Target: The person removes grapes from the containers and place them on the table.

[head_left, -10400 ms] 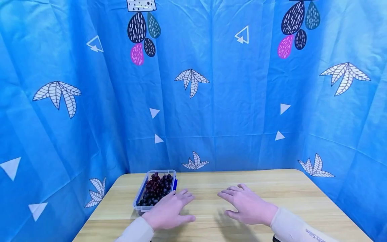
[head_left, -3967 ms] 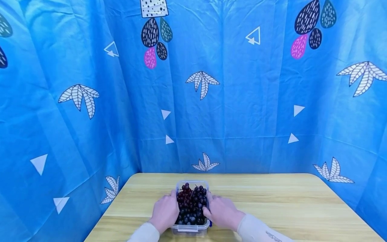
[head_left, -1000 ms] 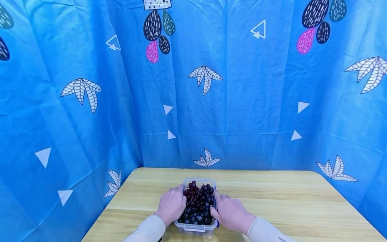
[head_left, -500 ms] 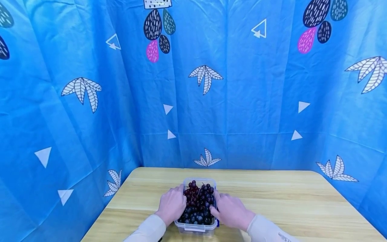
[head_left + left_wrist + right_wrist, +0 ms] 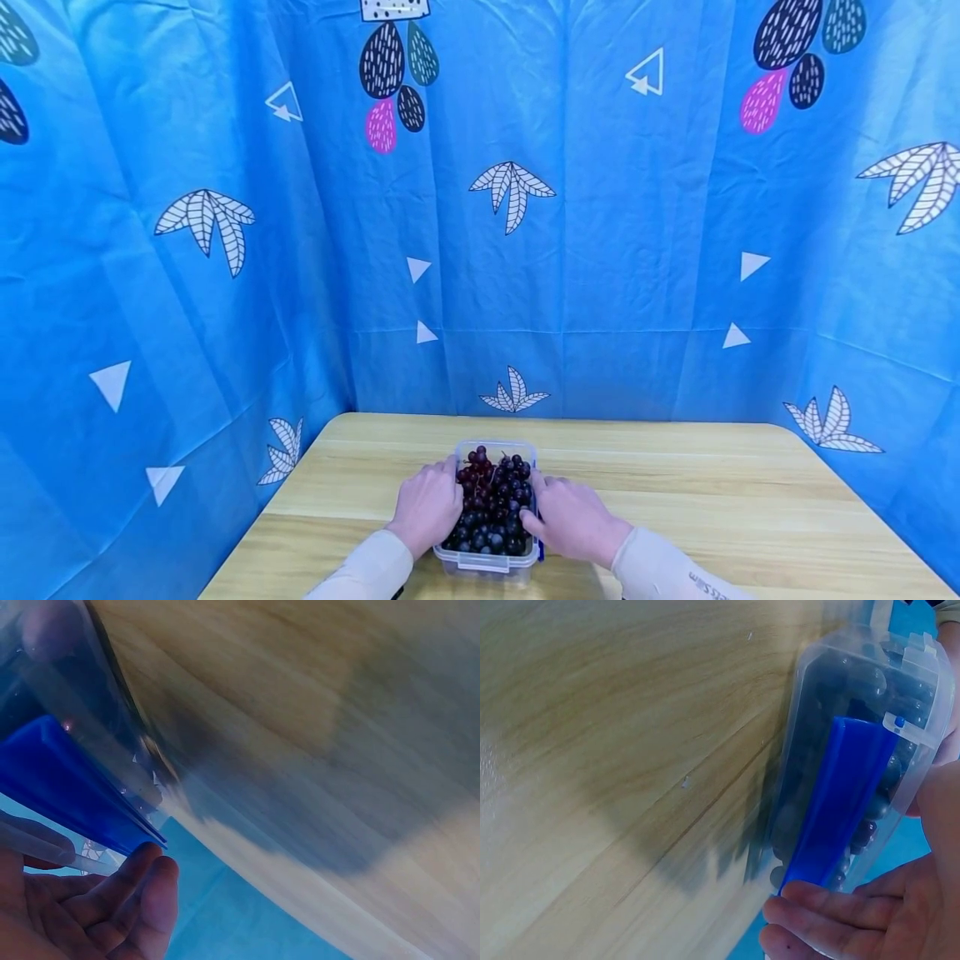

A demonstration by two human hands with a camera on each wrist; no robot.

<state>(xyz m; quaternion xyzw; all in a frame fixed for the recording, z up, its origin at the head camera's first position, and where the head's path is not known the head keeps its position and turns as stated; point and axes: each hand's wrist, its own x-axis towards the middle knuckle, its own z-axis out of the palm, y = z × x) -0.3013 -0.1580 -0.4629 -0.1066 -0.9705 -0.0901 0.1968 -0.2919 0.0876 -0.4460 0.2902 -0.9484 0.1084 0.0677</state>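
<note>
A clear plastic container (image 5: 486, 575) packed with grapes (image 5: 491, 512) stands at the near middle of the table. The grapes are dark purple to black, with redder ones at the back left. My left hand (image 5: 427, 504) grips the left side, and my right hand (image 5: 572, 518) grips the right side with its thumb over the rim. In the left wrist view, fingers (image 5: 154, 892) curl beside a blue latch (image 5: 67, 780). The right wrist view shows the other blue latch (image 5: 840, 799), with fingers (image 5: 832, 907) near its end. The head view hides most fingertips.
The light wood table (image 5: 705, 492) has rounded far corners. Blue patterned curtains (image 5: 615, 250) close in the back and both sides, right behind the table's far edge.
Both hands, empty ten seconds ago, have taken hold of the container, which has moved from the left side to the middle of the table. Over the last second almost nothing has moved.
</note>
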